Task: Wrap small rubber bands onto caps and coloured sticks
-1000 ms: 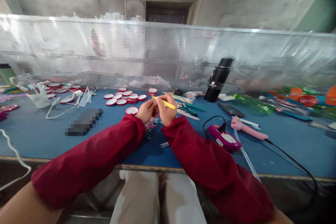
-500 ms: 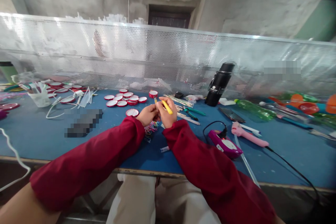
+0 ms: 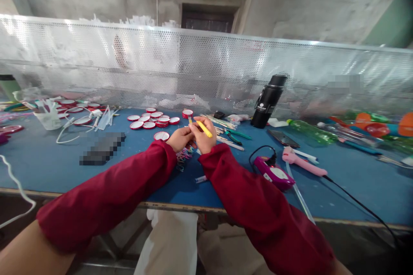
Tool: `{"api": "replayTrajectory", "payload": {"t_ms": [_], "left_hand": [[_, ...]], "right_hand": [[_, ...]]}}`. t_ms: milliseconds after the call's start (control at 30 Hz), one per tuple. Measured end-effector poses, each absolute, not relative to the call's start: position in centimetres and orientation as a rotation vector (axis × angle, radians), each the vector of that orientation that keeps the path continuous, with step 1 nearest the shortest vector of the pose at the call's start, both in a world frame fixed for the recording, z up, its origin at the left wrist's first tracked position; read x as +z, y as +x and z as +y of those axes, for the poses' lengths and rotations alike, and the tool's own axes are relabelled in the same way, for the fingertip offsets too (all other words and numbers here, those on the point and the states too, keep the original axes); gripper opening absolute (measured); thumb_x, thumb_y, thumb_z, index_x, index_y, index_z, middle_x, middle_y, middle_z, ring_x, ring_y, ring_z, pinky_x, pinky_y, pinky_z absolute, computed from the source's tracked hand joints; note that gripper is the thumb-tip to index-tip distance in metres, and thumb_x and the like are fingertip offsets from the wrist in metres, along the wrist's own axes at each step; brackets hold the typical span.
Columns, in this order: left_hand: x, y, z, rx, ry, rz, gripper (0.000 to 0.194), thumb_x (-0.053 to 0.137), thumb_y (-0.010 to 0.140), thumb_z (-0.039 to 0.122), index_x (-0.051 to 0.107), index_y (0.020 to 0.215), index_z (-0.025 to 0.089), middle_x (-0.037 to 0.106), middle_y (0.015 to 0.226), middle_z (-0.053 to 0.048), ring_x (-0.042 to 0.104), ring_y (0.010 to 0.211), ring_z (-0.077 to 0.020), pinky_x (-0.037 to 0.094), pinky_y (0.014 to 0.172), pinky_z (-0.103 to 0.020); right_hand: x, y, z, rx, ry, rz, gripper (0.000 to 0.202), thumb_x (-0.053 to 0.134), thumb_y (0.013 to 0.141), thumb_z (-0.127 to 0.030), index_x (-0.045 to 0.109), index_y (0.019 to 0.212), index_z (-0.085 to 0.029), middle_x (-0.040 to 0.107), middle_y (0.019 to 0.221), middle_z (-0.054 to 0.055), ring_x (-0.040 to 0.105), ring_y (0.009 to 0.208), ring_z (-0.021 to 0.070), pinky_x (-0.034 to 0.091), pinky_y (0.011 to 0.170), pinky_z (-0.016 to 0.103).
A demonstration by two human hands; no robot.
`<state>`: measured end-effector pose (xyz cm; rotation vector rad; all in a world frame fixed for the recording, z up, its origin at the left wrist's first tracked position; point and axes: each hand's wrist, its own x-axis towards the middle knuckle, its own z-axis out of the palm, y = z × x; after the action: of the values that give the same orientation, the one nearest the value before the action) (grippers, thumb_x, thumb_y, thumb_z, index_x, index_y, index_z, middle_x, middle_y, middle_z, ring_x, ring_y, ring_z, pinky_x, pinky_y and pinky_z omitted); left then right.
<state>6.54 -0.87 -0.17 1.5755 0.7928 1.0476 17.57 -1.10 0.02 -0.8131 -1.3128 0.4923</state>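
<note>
My right hand (image 3: 204, 137) is closed on a yellow tool (image 3: 205, 129), whose narrow tip points up and left. Pressed close against it, my left hand (image 3: 180, 138) has its fingers pinched together; whatever they hold is too small to make out. Under the hands lies a bundle of thin colourful strands (image 3: 183, 159). A small stack of red-rimmed discs (image 3: 187, 114) stands just behind the fingertips, and one single disc (image 3: 161, 136) rests beside my left hand.
More red-rimmed discs (image 3: 149, 125) and a dark phone (image 3: 102, 148) lie to the left. Rightward are pliers (image 3: 234, 138), a black bottle (image 3: 268, 102), a purple power strip (image 3: 274, 174) and a pink glue gun (image 3: 305, 163) with its cord. A perforated metal screen (image 3: 145, 68) runs behind.
The yellow tool has tilted a little in my right hand, its thick end shifting slightly right. Both hands stay together; the whole view has moved slightly.
</note>
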Motion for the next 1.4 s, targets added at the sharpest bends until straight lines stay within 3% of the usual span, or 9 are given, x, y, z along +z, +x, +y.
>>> {"api": "replayTrajectory", "payload": {"t_ms": [400, 700, 900, 1400], "left_hand": [[-0.3, 6.7, -0.8, 1.055, 1.681, 0.759, 0.019, 0.056, 0.087, 0.032, 0.059, 0.092, 0.014, 0.061, 0.068, 0.002, 0.054, 0.047, -0.0079, 0.038, 0.047, -0.02], [-0.7, 6.5, -0.2, 1.114, 1.699, 0.763, 0.014, 0.05, 0.089, 0.026, 0.053, 0.081, 0.015, 0.059, 0.067, 0.002, 0.053, 0.046, -0.0073, 0.037, 0.045, -0.019], [-0.9, 6.4, 0.0, 1.131, 1.738, 0.732, 0.014, 0.054, 0.086, 0.027, 0.056, 0.082, 0.014, 0.06, 0.068, 0.001, 0.053, 0.047, -0.0078, 0.04, 0.047, -0.02], [-0.6, 6.3, -0.4, 1.125, 1.784, 0.749, 0.009, 0.058, 0.074, 0.012, 0.055, 0.082, 0.013, 0.062, 0.067, 0.001, 0.055, 0.052, -0.0082, 0.042, 0.049, -0.019]], "right_hand": [[-0.4, 17.9, -0.4, 0.486, -0.834, -1.3, 0.03, 0.069, 0.07, -0.035, 0.06, 0.093, -0.02, 0.065, 0.08, 0.002, 0.062, 0.072, 0.0174, 0.051, 0.069, 0.032], [-1.9, 18.1, 0.9, 0.501, -0.851, -1.36, 0.028, 0.059, 0.08, -0.047, 0.062, 0.09, -0.021, 0.061, 0.076, 0.0, 0.056, 0.068, 0.0157, 0.046, 0.061, 0.027], [-1.3, 18.2, 0.0, 0.366, -0.863, -1.465, 0.026, 0.055, 0.084, -0.045, 0.061, 0.083, -0.02, 0.061, 0.075, 0.001, 0.054, 0.066, 0.015, 0.043, 0.061, 0.027], [-1.3, 18.2, -0.3, 0.327, -0.916, -1.505, 0.026, 0.052, 0.086, -0.047, 0.06, 0.084, -0.022, 0.061, 0.077, 0.0, 0.056, 0.069, 0.0155, 0.043, 0.063, 0.027]]}}
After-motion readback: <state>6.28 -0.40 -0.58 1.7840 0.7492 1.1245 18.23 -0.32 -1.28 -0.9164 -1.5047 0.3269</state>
